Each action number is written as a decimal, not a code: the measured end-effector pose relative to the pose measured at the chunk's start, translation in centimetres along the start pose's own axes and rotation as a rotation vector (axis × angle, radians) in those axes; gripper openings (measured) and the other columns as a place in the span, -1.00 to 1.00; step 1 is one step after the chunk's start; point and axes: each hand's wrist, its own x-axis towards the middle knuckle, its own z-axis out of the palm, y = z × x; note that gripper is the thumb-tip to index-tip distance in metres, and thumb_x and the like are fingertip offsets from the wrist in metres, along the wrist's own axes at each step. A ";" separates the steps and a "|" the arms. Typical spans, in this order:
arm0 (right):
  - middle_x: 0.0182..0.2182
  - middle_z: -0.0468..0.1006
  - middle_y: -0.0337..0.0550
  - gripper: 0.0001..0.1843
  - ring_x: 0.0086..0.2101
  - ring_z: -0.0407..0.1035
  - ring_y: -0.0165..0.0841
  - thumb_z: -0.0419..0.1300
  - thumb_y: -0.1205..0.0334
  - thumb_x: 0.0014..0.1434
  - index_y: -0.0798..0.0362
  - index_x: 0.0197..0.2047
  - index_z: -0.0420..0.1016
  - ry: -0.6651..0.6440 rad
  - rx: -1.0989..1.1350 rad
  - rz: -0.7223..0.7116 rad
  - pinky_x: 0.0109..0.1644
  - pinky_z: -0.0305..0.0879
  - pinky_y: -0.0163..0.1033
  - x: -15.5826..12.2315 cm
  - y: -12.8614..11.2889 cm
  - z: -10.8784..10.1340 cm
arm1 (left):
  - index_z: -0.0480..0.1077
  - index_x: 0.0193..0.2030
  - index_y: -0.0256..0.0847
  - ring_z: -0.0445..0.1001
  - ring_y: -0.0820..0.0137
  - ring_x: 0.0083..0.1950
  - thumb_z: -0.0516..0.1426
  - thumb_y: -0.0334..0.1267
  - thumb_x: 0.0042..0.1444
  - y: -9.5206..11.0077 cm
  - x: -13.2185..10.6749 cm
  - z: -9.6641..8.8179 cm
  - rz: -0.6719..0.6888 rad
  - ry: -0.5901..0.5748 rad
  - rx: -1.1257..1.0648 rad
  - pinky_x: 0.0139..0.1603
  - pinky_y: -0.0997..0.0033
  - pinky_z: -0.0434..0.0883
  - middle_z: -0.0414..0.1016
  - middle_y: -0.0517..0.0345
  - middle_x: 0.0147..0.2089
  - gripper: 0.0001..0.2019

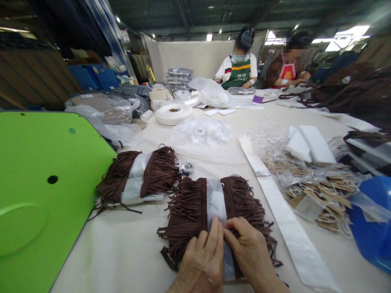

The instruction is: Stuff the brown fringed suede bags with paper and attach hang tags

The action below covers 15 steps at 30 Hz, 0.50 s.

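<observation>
A brown fringed piece (189,211) lies on the white table (122,244) in front of me, with a translucent white band (215,203) wrapped across its middle. My left hand (203,260) and my right hand (250,252) rest on its near end, fingertips pinched together on the band. A second brown fringed piece (143,175), also wrapped in a white band, lies to the left and a little farther away. A small roll of clear tape (186,168) sits between the two pieces.
A green panel (39,191) fills the left. White strips (284,219) run along the right, beside bags of paper tags (317,187) and a blue bin (372,228). Plastic bags (201,134) and a large tape roll (174,114) lie farther back. Two people (240,65) sit at the far end.
</observation>
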 end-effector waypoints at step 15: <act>-0.27 0.48 -0.15 -0.63 -0.34 0.35 -0.30 0.16 -0.07 0.04 0.01 -0.19 0.43 0.665 -0.156 0.321 -0.21 0.27 -0.21 -1.9 6.9 -14.7 | 0.30 0.14 -0.30 0.49 0.40 -0.27 -0.02 -0.46 0.06 -1.5 -0.5 1.0 0.175 0.090 0.094 -0.37 0.44 0.35 0.43 0.04 0.10 -0.54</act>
